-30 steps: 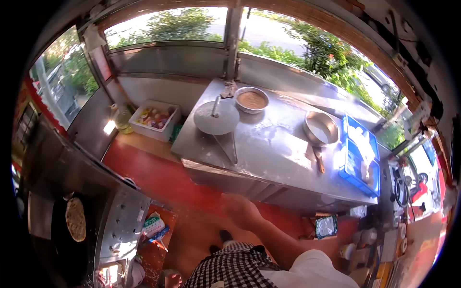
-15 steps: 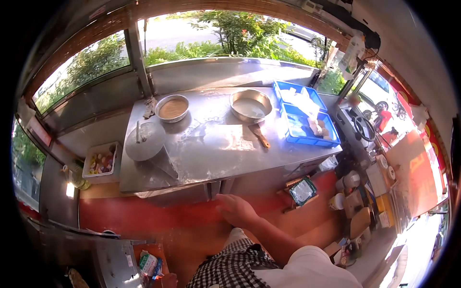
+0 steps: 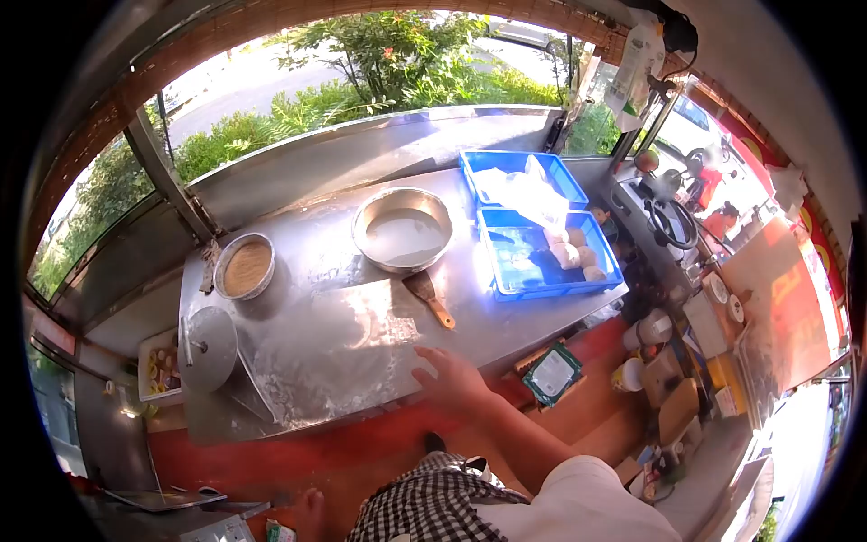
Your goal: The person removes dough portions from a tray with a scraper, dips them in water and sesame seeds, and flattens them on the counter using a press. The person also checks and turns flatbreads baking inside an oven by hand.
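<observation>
My right hand [image 3: 452, 378] hovers by the front edge of the floured steel table [image 3: 334, 352], fingers apart and nothing in them. Just beyond it lies a scraper [image 3: 441, 312] with a wooden handle pointing towards me. My left hand [image 3: 311, 508] hangs low near the bottom of the view, smeared, so its fingers cannot be made out. Behind the scraper stands a wide metal bowl [image 3: 373, 254] of cloudy liquid. A smaller bowl of brown powder [image 3: 246, 269] and a round metal lid [image 3: 213, 357] are on the left.
Two blue crates [image 3: 542, 294] stand at the table's right end, holding white plastic and several pale lumps [image 3: 578, 251]. A green-edged package [image 3: 551, 373] sits low to the right. Boxes and tubs [image 3: 664, 379] crowd the right side. A white bin [image 3: 158, 366] stands at left.
The view has turned to the right and come closer to the table. My right hand has risen to the table's front edge with its fingers spreading. My left hand stays low.
</observation>
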